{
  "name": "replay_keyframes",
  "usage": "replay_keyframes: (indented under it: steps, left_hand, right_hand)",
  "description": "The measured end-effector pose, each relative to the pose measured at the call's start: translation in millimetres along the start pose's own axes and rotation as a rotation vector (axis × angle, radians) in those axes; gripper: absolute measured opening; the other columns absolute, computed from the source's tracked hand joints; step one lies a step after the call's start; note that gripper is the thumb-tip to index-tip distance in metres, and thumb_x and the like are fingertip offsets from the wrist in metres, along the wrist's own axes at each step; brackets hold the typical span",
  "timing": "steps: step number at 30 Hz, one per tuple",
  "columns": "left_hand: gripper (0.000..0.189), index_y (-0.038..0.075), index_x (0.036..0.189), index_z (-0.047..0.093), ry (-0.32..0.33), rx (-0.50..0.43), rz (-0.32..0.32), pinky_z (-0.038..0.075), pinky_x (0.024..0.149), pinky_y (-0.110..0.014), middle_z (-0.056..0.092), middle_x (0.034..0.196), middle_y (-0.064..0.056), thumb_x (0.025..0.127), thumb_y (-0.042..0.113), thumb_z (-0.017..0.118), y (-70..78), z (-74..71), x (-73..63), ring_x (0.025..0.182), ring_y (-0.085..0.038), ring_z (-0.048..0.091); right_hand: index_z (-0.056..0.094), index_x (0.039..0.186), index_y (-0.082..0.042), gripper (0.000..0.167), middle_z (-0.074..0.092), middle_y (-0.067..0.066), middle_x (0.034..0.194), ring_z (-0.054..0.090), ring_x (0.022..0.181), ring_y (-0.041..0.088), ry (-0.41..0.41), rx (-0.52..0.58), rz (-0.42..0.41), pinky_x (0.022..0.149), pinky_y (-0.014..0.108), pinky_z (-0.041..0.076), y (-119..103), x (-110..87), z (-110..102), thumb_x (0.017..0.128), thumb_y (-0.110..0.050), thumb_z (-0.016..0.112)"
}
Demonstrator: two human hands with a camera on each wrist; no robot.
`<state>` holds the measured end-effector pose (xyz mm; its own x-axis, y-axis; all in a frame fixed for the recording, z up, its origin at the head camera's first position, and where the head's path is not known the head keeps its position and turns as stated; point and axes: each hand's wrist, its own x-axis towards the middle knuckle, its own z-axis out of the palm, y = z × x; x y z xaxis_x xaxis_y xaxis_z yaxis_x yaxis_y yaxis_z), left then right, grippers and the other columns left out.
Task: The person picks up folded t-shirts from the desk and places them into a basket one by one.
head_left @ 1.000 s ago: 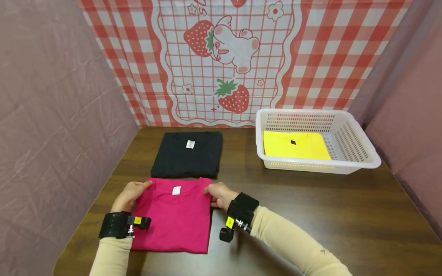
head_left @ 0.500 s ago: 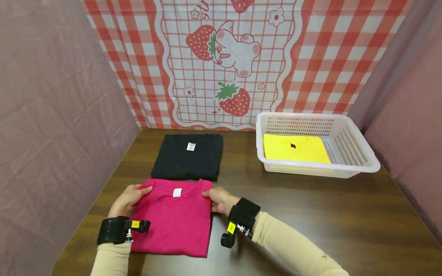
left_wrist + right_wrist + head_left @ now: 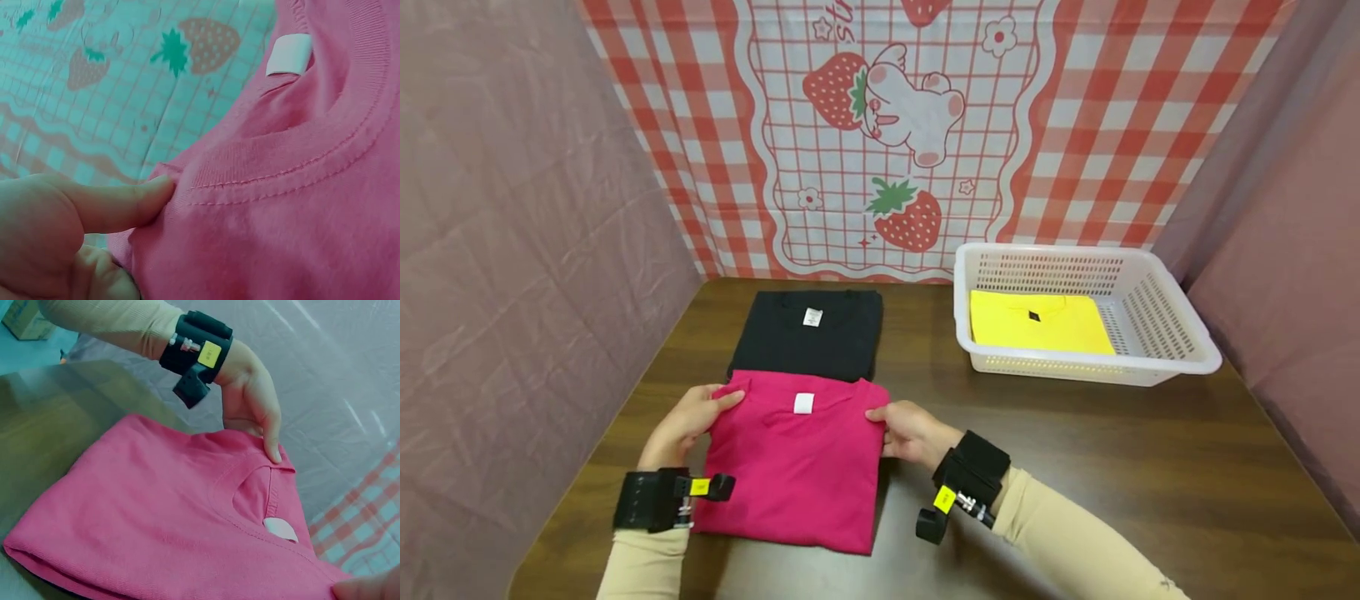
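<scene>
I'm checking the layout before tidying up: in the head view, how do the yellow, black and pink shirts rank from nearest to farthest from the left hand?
1. Pink shirt: nearest, its upper left corner pinched by the left hand.
2. Black shirt: folded, just beyond the pink one.
3. Yellow shirt: farthest, off to the right inside the white basket.

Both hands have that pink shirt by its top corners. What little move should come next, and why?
Probably lift the pink shirt toward the white basket: the left hand and right hand pinch its corners, and the basket, holding a folded yellow shirt, shows room.
</scene>
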<state>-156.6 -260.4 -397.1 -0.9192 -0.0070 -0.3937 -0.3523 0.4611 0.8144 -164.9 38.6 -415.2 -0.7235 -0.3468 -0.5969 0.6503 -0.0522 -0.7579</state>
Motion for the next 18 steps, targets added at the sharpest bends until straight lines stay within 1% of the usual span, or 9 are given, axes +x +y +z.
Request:
replay_keyframes:
  steps: [2, 5, 7, 9, 11, 14, 18]
  left_hand:
    - [0.051, -0.011, 0.132, 0.047, -0.004, 0.003, 0.026, 0.049, 0.069, -0.022, 0.062, 0.082, 0.007, 0.1, 0.028, 0.049, 7.0, 7.2, 1.5, 0.074, -0.006, 0.057]
    - [0.05, -0.011, 0.132, 0.047, -0.008, -0.002, 0.051, 0.048, 0.07, -0.021, 0.061, 0.081, 0.007, 0.099, 0.027, 0.05, 18.0, 20.2, 3.9, 0.074, -0.006, 0.056]
    - [0.047, -0.01, 0.131, 0.048, -0.014, -0.011, 0.069, 0.047, 0.069, -0.021, 0.06, 0.079, 0.007, 0.099, 0.025, 0.05, 25.3, 29.2, 6.1, 0.072, -0.006, 0.056]
    - [0.044, -0.011, 0.128, 0.05, -0.012, -0.024, 0.102, 0.047, 0.066, -0.02, 0.059, 0.076, 0.008, 0.099, 0.022, 0.05, 32.5, 38.6, 9.2, 0.07, -0.005, 0.055]
    - [0.04, -0.013, 0.125, 0.051, -0.016, -0.048, 0.137, 0.046, 0.063, -0.019, 0.057, 0.071, 0.009, 0.099, 0.018, 0.051, 39.8, 49.5, 12.6, 0.065, -0.004, 0.053]
    - [0.036, -0.014, 0.121, 0.052, -0.031, -0.083, 0.171, 0.044, 0.059, -0.017, 0.054, 0.066, 0.011, 0.098, 0.014, 0.051, 51.5, 66.9, 16.6, 0.061, -0.001, 0.051]
    - [0.033, -0.014, 0.119, 0.052, -0.076, -0.136, 0.193, 0.045, 0.058, -0.015, 0.054, 0.065, 0.011, 0.098, 0.012, 0.051, 67.6, 90.2, 20.4, 0.059, 0.001, 0.052]
  right_hand:
    - [0.046, 0.129, 0.008, 0.035, 0.064, 0.008, 0.1, 0.063, 0.092, 0.018, 0.009, -0.019, -0.021, 0.104, 0.046, 0.047, -3, -5.2, -11, 0.098, -0.009, 0.043]
    - [0.048, 0.125, 0.006, 0.031, 0.065, -0.002, 0.082, 0.064, 0.079, 0.01, 0.021, -0.054, -0.066, 0.088, 0.034, 0.053, -9, -14.1, -29, 0.098, -0.01, 0.044]
    - [0.047, 0.125, 0.005, 0.03, 0.065, -0.006, 0.076, 0.064, 0.074, 0.007, 0.026, -0.077, -0.097, 0.078, 0.028, 0.053, -13, -20.1, -41, 0.098, -0.01, 0.043]
    - [0.046, 0.125, 0.004, 0.03, 0.065, -0.009, 0.073, 0.064, 0.072, 0.005, 0.031, -0.094, -0.122, 0.072, 0.024, 0.053, -18, -27.1, -52, 0.099, -0.01, 0.043]
    - [0.046, 0.123, 0.003, 0.028, 0.065, -0.01, 0.072, 0.064, 0.07, 0.004, 0.042, -0.098, -0.136, 0.07, 0.023, 0.052, -23, -33.6, -64, 0.099, -0.01, 0.043]
    - [0.047, 0.119, 0.0, 0.023, 0.066, -0.011, 0.072, 0.065, 0.071, 0.002, 0.041, -0.102, -0.146, 0.07, 0.022, 0.052, -30, -45.6, -84, 0.099, -0.011, 0.043]
    - [0.052, 0.113, -0.006, 0.018, 0.068, -0.012, 0.073, 0.065, 0.072, 0.002, 0.051, -0.12, -0.162, 0.071, 0.022, 0.052, -38, -62.4, -112, 0.1, -0.013, 0.042]
